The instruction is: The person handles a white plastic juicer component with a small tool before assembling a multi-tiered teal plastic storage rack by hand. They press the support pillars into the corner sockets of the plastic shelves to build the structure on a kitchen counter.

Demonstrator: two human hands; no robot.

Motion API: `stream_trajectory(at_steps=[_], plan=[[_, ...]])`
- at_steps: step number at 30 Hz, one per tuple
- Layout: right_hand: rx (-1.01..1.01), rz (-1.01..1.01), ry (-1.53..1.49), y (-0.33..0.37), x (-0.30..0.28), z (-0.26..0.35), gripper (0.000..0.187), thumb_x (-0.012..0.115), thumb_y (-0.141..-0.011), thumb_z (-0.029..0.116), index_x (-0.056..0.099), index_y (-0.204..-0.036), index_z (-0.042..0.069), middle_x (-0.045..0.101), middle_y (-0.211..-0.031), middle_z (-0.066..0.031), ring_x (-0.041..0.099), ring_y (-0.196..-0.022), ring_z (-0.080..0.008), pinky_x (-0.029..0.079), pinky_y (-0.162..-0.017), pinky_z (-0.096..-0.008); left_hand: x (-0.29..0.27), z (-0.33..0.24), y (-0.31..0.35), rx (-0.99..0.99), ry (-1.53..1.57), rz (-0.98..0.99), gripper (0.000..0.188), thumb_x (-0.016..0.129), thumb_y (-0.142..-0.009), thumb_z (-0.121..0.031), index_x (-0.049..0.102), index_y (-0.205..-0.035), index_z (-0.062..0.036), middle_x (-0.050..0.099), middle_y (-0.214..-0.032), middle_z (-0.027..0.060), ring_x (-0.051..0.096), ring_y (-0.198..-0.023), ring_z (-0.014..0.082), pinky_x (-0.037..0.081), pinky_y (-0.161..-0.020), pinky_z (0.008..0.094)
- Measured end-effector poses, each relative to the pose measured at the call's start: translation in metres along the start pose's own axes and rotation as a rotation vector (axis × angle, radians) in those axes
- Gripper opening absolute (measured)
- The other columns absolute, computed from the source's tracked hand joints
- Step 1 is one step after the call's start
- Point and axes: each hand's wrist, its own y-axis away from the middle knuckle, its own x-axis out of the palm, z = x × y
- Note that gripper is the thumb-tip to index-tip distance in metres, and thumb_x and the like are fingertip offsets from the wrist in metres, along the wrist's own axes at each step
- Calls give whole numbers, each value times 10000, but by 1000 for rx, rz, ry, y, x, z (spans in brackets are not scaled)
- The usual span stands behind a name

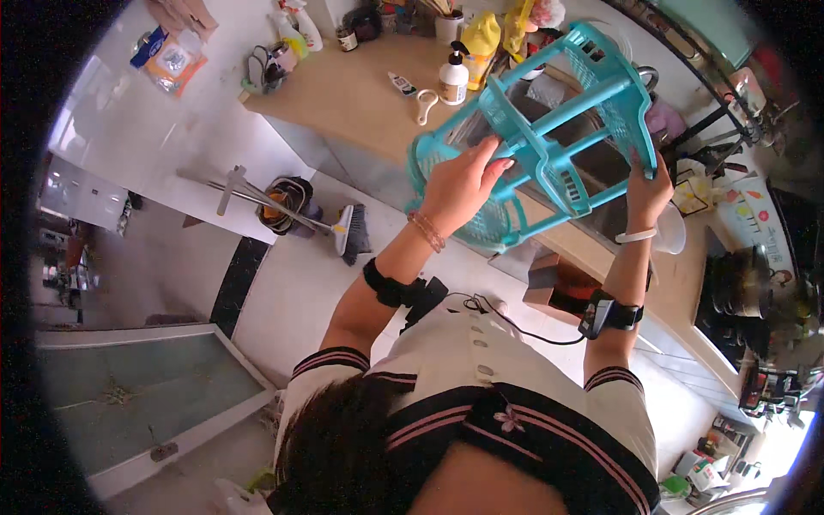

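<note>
A teal plastic tiered rack (558,163), with perforated shelves joined by posts, is tilted on its side above the counter and sink area. My left hand (463,178) is closed on its middle part, the thumb lying along a bar. At the rack's right end, my right hand (650,193) grips the edge of an outer shelf; some of its fingers are hidden behind the plastic. Just beyond the rack's left end stand a white pump bottle (453,81) with a black top and a yellow jug (481,50).
The wooden counter (343,90) also bears a white ring-handled item (427,106) and a small tube (401,83). On the floor lie a broom head (352,233) and a dark bucket (286,204) with poles. A cupboard opening (571,287) shows below the counter; a glass-panelled door (154,403) stands left.
</note>
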Motion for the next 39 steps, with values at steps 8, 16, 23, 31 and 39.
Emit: stream_trajectory(at_steps=[8,16,23,31,39], plan=[[93,-105,102,11,-20,8,225,646,-661,152,607,-862,59,603,-719,-110,572,-630,-200,442,-591,-296,-11,46,24,-47,69,-306,711,698,-632,-221,302,-1190,-27,402,-1141,153,363,-1072,301,259,-908,418],[267,-266,-25,44,-16,16,228,659,-674,176,594,-823,17,602,-685,-87,524,-588,-134,424,-571,-278,54,51,38,-446,604,-119,642,610,-652,-44,261,-1190,3,409,-1143,187,444,-1035,247,362,-849,323],[433,-309,-40,62,-22,-32,240,666,-663,154,594,-838,6,608,-746,-77,533,-635,-140,424,-613,-273,49,79,41,-362,427,-110,423,448,-698,41,389,-1116,14,519,-1010,198,506,-951,316,388,-807,326],[382,-247,-144,55,-29,-32,204,658,-677,132,594,-813,-6,598,-719,-51,500,-623,-117,413,-590,-267,33,60,22,-322,286,-169,399,420,-710,38,418,-1106,-16,544,-938,197,530,-881,330,407,-753,354],[436,-207,-128,101,-12,2,226,645,-697,215,595,-813,28,596,-670,-104,534,-572,-158,429,-574,-282,50,75,26,-464,400,-351,262,495,-766,-74,470,-1006,29,561,-881,176,537,-833,326,404,-726,353]])
